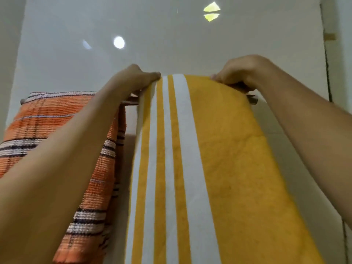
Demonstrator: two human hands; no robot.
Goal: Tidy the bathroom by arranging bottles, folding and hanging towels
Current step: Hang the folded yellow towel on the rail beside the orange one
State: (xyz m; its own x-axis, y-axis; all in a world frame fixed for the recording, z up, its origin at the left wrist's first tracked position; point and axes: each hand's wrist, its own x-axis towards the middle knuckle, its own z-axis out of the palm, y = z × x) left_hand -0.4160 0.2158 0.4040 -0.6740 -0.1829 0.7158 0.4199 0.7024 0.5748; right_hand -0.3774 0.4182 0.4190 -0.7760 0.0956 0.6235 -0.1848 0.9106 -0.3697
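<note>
A yellow towel with white stripes (228, 168) hangs over a metal towel rail (251, 99) on the wall and drapes down toward me. My left hand (137, 77) grips the towel's top left corner at the rail. My right hand (240, 71) pinches the top right edge, fingers curled over it. An orange towel with dark and white stripes (57, 119) hangs over the same rail on the left, partly hidden behind my left forearm.
A glossy pale tiled wall (171, 35) with light reflections fills the background. A dark vertical seam of a door frame or corner (327, 63) runs down the right side. The rail's left end (22, 101) pokes out beside the orange towel.
</note>
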